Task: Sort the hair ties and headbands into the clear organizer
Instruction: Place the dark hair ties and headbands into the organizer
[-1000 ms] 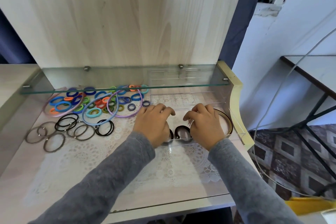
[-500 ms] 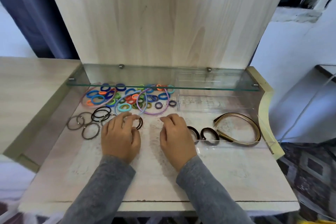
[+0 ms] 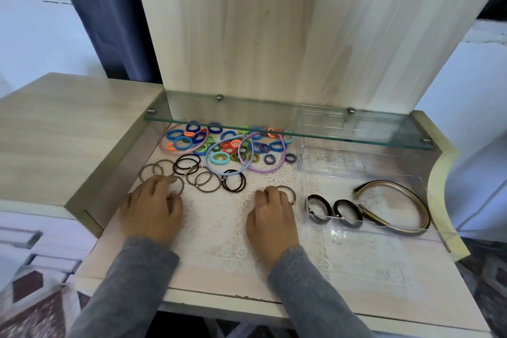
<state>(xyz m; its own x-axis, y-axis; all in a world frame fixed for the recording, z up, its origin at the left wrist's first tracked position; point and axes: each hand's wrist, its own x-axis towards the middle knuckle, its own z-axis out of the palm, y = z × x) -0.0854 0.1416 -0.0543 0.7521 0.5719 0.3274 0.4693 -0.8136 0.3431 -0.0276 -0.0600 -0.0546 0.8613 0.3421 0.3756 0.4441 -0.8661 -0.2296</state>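
A second ago both hands were at the clear organizer (image 3: 378, 229), bent over the two dark bands (image 3: 319, 208) in its front compartment. They have since left it and crossed back over the lace mat (image 3: 219, 230) to the unsorted stock, which suggests that placing the dark bands is finished and the next pick has begun. The right hand (image 3: 271, 217) now rests on the mat just left of the organizer. Its fingers (image 3: 270, 192) are curled down onto a thin brown tie (image 3: 292, 191) whose loop and metal bead show beyond the fingertips, so it looks gripped and ready to carry across. The left hand (image 3: 153, 208) lies at the near edge of the loose brown hair ties (image 3: 197, 177), its fingers (image 3: 162, 182) bent over one ring and touching it. Whether that ring is pinched or only touched cannot be told. The gold headbands (image 3: 406, 189) already lie in the organizer beside the dark bands. Most of the work remains, though: the coloured hair ties (image 3: 227, 145), the black ties (image 3: 186, 164) and the pastel headbands (image 3: 219, 167) are all out on the tabletop under the glass shelf (image 3: 288, 129). The organizer's rear compartments look unfilled. No brand, label or other writing can be read on anything in view.
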